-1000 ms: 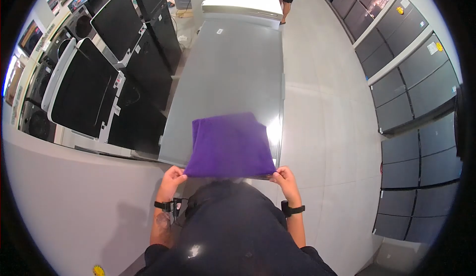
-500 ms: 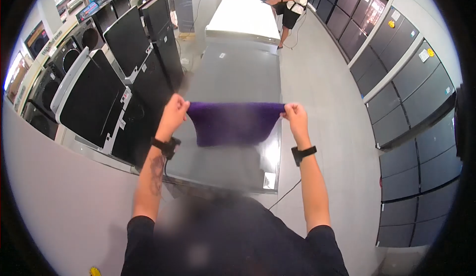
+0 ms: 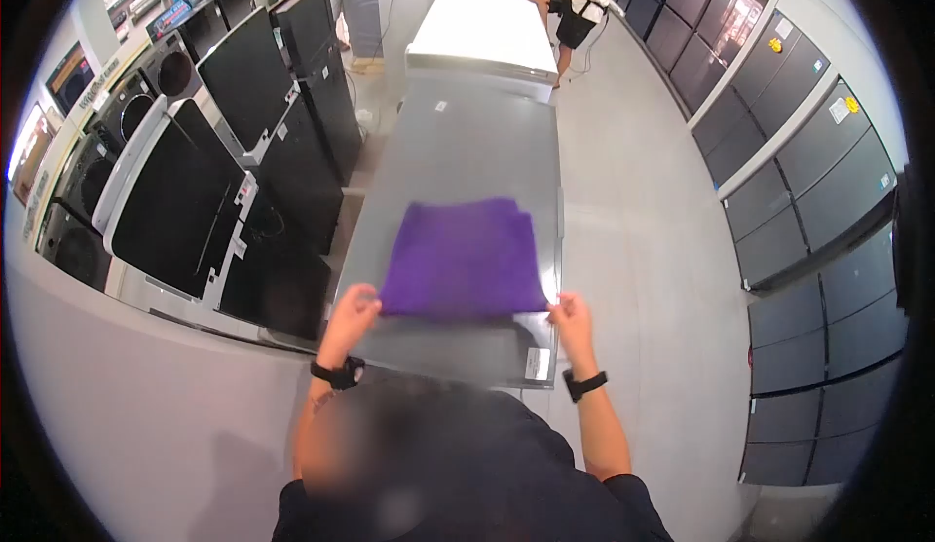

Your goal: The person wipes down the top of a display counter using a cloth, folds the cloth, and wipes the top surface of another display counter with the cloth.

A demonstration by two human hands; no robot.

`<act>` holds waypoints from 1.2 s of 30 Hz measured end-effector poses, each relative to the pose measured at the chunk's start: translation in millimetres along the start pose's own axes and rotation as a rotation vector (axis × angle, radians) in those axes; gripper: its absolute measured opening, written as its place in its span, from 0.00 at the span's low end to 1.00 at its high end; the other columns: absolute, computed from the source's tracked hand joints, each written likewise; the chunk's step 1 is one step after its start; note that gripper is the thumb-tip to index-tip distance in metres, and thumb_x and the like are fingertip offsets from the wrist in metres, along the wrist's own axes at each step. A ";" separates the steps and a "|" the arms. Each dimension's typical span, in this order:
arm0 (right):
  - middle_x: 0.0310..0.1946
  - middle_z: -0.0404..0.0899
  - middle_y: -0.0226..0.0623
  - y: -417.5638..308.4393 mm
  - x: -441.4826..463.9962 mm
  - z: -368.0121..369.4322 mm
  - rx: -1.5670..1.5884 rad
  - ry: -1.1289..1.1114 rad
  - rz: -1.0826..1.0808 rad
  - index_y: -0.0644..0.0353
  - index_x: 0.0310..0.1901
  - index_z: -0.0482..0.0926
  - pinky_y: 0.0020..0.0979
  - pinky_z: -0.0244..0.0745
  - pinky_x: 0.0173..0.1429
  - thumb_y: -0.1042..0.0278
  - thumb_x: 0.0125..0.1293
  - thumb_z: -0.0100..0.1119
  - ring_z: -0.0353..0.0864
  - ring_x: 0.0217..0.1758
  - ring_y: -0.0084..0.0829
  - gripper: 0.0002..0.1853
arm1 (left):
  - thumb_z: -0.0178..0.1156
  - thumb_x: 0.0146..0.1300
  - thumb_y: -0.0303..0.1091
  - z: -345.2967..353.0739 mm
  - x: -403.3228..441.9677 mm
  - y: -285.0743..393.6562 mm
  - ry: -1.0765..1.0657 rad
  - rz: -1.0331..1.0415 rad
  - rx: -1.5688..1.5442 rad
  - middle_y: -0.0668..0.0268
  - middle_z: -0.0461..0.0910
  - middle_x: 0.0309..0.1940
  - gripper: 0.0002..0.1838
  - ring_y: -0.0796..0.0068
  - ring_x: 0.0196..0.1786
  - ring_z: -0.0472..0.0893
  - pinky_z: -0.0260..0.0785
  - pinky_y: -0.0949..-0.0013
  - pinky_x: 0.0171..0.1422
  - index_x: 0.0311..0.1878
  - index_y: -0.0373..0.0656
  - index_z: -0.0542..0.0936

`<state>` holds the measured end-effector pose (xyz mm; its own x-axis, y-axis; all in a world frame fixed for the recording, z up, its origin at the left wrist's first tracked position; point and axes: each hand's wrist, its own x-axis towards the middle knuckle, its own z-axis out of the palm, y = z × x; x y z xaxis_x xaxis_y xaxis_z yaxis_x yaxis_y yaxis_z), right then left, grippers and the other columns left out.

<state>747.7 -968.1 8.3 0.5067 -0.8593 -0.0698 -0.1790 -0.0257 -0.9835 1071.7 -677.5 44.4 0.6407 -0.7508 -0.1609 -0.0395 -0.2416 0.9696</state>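
A purple cloth (image 3: 463, 258) lies spread over the grey flat top of a long appliance (image 3: 477, 152). My left hand (image 3: 352, 318) pinches its near left corner. Its near right corner is pinched between the fingers of my right hand (image 3: 571, 320). The near edge runs taut between both hands, and the far edge rests on the surface with a small step at its right end. A white label (image 3: 537, 363) sits on the appliance top at the near right corner.
Beyond the grey top stands a white-topped unit (image 3: 487, 28), with another person (image 3: 582, 1) beside it, a hand on its surface. Dark upright panels (image 3: 170, 206) and washing machines (image 3: 122, 118) line the left. Dark refrigerators (image 3: 823, 299) stand along the right wall, across a pale floor aisle (image 3: 638, 221).
Both hands have come down and toward me, still pinching the cloth's corners. The cloth, which hung from my hands before, now lies spread flat on the grey top.
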 end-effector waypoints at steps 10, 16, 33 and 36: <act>0.36 0.83 0.33 55.3 -118.3 -7.8 0.035 -0.160 0.390 0.64 0.52 0.76 0.25 0.77 0.41 0.73 0.68 0.63 0.82 0.35 0.22 0.13 | 0.62 0.69 0.32 30.0 -119.1 -101.3 0.026 -0.403 -0.189 0.70 0.79 0.29 0.13 0.81 0.28 0.78 0.68 0.75 0.34 0.52 0.40 0.73; 0.37 0.85 0.34 62.2 -108.0 -15.4 -0.144 -0.256 0.391 0.65 0.50 0.80 0.27 0.78 0.43 0.69 0.69 0.63 0.83 0.38 0.24 0.12 | 0.59 0.69 0.29 23.8 -104.0 -114.4 -0.063 -0.371 0.017 0.67 0.79 0.29 0.08 0.76 0.32 0.82 0.72 0.71 0.36 0.46 0.38 0.71; 0.35 0.80 0.30 56.2 -121.7 -11.6 -0.066 -0.080 0.302 0.64 0.42 0.77 0.27 0.75 0.47 0.67 0.71 0.62 0.80 0.41 0.21 0.09 | 0.59 0.73 0.38 26.5 -113.0 -95.6 -0.085 -0.325 -0.161 0.70 0.73 0.28 0.13 0.78 0.29 0.80 0.69 0.73 0.34 0.36 0.42 0.69; 0.34 0.78 0.29 44.8 -129.9 -18.1 -0.175 -0.032 0.160 0.65 0.46 0.75 0.25 0.74 0.46 0.68 0.70 0.62 0.77 0.40 0.20 0.10 | 0.60 0.72 0.37 24.6 -123.3 -90.4 -0.001 -0.260 -0.206 0.70 0.74 0.27 0.13 0.80 0.29 0.78 0.70 0.72 0.35 0.36 0.40 0.71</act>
<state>658.6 -866.9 -23.7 0.4862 -0.8430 -0.2301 -0.4011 0.0187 -0.9158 977.4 -578.2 -28.0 0.6081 -0.6811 -0.4078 0.2809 -0.2959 0.9130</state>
